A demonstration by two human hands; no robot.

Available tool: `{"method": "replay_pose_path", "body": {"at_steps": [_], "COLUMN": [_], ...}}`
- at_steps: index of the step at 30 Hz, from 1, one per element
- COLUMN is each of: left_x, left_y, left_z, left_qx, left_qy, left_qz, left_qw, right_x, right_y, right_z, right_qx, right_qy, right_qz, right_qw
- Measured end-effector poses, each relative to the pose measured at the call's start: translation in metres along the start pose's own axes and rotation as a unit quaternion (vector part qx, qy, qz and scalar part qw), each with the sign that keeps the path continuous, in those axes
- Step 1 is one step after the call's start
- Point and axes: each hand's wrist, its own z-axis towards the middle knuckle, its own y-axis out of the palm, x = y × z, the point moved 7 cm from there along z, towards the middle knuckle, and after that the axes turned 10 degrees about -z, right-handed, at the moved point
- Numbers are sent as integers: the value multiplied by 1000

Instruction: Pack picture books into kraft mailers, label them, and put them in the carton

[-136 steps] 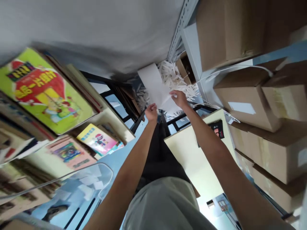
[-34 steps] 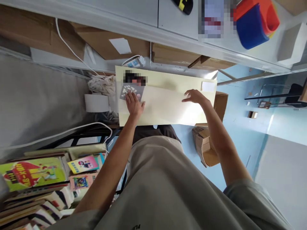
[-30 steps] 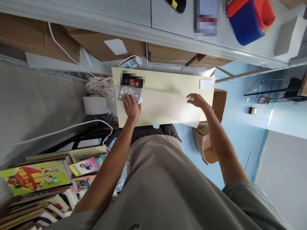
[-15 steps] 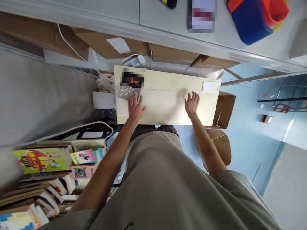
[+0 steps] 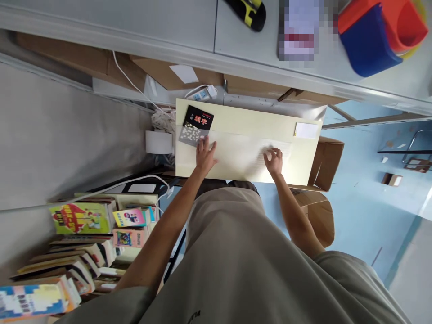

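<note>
A black puzzle book (image 5: 199, 116) with orange lettering lies tilted on the cream tabletop (image 5: 236, 113), at its left end. Clear plastic film (image 5: 236, 146) stretches across the board and covers the book's lower half. My left hand (image 5: 205, 157) rests with fingers spread on the film, fingertips at the book's lower right corner. Further right, my right hand (image 5: 274, 163) has its fingers curled in a pinch on the film, which shows faint wrinkles beside the thumb. The exact contact under those fingertips is hidden.
A white card (image 5: 306, 130) lies at the board's right end. A white roll (image 5: 158, 142) stands off its left edge, near a power strip (image 5: 201, 94). An open carton (image 5: 326, 163) sits at right. Books (image 5: 81, 218) fill the lower left; a grey shelf (image 5: 162, 31) overhangs the back.
My right hand has gone from spread fingers to a curled pinch. My left hand stays spread near the book. The view has shifted, so the scene sits further right and lower.
</note>
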Motion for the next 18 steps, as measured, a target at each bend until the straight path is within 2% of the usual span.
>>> {"method": "replay_pose_path", "body": {"at_steps": [2,3,5,8,10,11,14,16,18], "left_x": [-4,-7,-15,-33,-45,-51,-67,-76,-83], "left_y": [-7,-11,-21,-40,-53,-60,-85,-103,-116], "left_z": [4,8,17,33,42,46,57,64,74], "left_qx": [0,-4,-12,-5,18,34,114,180,211], "left_qy": [15,24,37,34,23,18,-13,-55,-109], "left_qz": [-13,-26,-69,-174,-242,-269,-293,-253,-186], "left_qw": [1000,999,997,984,970,962,949,949,953], "right_x": [-26,-48,-107,-213,-267,-284,-305,-304,-299], "right_y": [-4,-2,7,30,43,48,61,67,70], "right_z": [2,3,6,8,12,15,20,18,15], "right_qx": [-6,-23,-85,-211,-253,-261,-276,-284,-288], "right_qy": [5,-7,-52,-129,-130,-104,-9,26,43], "right_qz": [49,78,143,227,248,254,255,253,249], "right_qw": [999,997,985,942,926,926,927,924,924]}}
